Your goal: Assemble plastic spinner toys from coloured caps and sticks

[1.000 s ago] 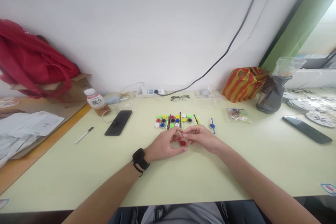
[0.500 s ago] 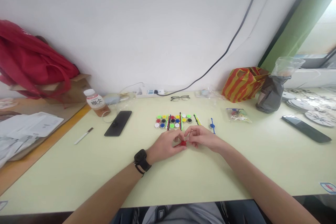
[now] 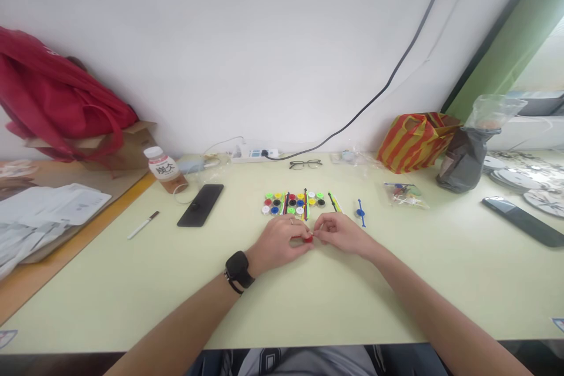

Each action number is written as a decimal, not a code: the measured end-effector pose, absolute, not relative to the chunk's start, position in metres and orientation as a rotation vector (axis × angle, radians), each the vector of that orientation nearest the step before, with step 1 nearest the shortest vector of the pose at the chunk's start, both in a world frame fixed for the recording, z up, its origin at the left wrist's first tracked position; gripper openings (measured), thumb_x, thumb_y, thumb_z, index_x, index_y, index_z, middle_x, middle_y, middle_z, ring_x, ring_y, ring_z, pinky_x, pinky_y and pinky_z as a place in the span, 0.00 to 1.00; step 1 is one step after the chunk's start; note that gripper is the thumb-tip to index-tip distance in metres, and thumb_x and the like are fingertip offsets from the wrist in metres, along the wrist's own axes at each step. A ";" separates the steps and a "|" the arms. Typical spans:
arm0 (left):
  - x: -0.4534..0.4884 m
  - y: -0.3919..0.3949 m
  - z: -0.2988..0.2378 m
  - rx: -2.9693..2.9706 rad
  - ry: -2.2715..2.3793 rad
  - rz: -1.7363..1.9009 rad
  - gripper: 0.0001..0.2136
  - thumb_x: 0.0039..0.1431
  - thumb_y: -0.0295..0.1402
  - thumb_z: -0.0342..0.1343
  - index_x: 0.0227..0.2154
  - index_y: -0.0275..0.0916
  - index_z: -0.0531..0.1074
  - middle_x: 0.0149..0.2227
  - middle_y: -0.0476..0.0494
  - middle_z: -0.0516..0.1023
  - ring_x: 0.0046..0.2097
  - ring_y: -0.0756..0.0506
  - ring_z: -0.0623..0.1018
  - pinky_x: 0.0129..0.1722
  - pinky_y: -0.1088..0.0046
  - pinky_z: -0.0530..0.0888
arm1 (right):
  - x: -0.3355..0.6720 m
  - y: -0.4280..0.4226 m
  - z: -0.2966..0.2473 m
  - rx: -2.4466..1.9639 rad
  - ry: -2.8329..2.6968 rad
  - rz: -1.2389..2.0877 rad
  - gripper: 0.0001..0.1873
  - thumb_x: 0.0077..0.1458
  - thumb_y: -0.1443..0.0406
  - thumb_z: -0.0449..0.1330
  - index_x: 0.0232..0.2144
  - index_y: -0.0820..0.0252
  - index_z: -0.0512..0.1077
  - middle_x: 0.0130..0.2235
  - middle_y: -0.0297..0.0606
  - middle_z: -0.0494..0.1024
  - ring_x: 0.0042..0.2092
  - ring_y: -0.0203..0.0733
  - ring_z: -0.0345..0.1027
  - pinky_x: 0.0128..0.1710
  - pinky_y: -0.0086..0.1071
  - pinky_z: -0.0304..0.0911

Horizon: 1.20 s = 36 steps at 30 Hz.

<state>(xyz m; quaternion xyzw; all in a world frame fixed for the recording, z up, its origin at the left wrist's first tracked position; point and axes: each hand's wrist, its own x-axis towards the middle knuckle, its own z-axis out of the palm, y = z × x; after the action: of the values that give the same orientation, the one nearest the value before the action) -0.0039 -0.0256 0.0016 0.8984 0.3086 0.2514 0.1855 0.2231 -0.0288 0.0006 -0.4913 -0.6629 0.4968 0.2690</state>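
We pinch a red cap (image 3: 307, 238) between our left hand (image 3: 278, 242) and right hand (image 3: 339, 234) (fingers closed on it). More caps (image 3: 293, 203) sit just behind, farther away.

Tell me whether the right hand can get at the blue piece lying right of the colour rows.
Probably yes. The right hand sits just short of the blue piece, with bare table between them, though its fingers are now pinching the red piece.

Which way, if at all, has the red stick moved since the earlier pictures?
Yes. The red stick, earlier lying exposed between the hands, is now almost hidden between the left hand and right hand, which have closed together, just before the row of coloured caps.
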 end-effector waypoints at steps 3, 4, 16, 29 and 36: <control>-0.002 -0.031 0.000 2.630 0.886 0.687 0.08 0.62 0.42 0.63 0.34 0.43 0.78 0.41 0.46 0.85 0.43 0.40 0.79 0.46 0.59 0.72 | 0.224 -0.028 -0.002 -1.281 -1.846 1.265 0.04 0.53 0.63 0.63 0.31 0.59 0.74 0.23 0.30 0.70 0.26 0.35 0.61 0.26 0.29 0.54; -0.001 -0.033 0.000 2.652 0.892 0.688 0.08 0.62 0.42 0.63 0.34 0.43 0.77 0.41 0.45 0.85 0.43 0.40 0.79 0.45 0.59 0.72 | 0.224 -0.028 -0.003 -1.274 -1.854 1.253 0.05 0.54 0.63 0.63 0.31 0.59 0.74 0.23 0.29 0.70 0.26 0.35 0.61 0.26 0.29 0.54; -0.003 -0.039 0.005 2.493 1.049 1.111 0.07 0.68 0.37 0.57 0.45 0.43 0.74 0.45 0.42 0.81 0.49 0.39 0.77 0.53 0.57 0.72 | 0.232 -0.056 -0.006 -1.403 -1.619 1.200 0.19 0.63 0.48 0.58 0.36 0.57 0.74 0.21 0.28 0.67 0.25 0.37 0.58 0.27 0.32 0.53; -0.032 -0.002 0.005 2.126 1.281 1.507 0.05 0.67 0.35 0.58 0.39 0.40 0.76 0.36 0.47 0.80 0.37 0.46 0.76 0.39 0.68 0.71 | 0.257 -0.047 -0.008 -1.334 -1.488 0.955 0.29 0.63 0.44 0.56 0.19 0.56 0.62 0.21 0.28 0.56 0.24 0.35 0.47 0.25 0.33 0.44; -0.031 -0.002 -0.001 2.105 1.282 1.436 0.04 0.65 0.34 0.58 0.37 0.41 0.77 0.34 0.48 0.80 0.34 0.47 0.74 0.36 0.70 0.71 | 0.259 -0.044 -0.025 -1.415 -1.914 0.296 0.07 0.62 0.61 0.56 0.36 0.55 0.73 0.39 0.42 0.76 0.42 0.48 0.71 0.42 0.39 0.66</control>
<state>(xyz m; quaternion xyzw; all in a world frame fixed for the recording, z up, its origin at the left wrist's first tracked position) -0.0305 -0.0021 -0.0008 0.7302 0.4448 0.4982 0.1441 0.2592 -0.0440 -0.0249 -0.5496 -0.7436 0.1149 0.3629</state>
